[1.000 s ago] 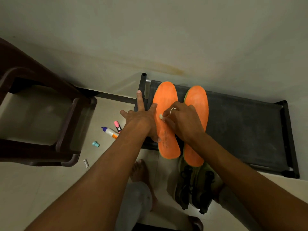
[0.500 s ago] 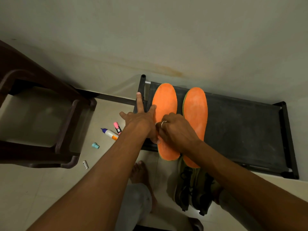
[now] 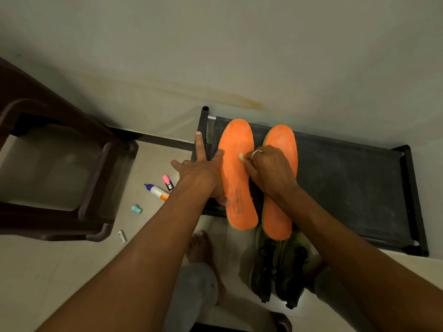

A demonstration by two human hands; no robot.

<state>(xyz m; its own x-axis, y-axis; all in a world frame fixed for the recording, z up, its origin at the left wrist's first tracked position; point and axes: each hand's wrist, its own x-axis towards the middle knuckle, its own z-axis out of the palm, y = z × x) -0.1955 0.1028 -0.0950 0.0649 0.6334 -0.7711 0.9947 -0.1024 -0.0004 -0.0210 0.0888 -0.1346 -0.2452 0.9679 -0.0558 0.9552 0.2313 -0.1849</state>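
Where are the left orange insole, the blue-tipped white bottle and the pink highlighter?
left orange insole (image 3: 236,140): head view, toe area.
blue-tipped white bottle (image 3: 157,190): head view, white body.
pink highlighter (image 3: 165,179): head view, pink cap.

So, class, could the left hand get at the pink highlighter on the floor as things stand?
Probably yes: the pink highlighter lies on bare floor beside the left hand, nothing on it, though that hand presses the left insole.

Left hand (image 3: 201,174) splayed flat — index straight, right hand (image 3: 268,169) curled, fingertips pinching
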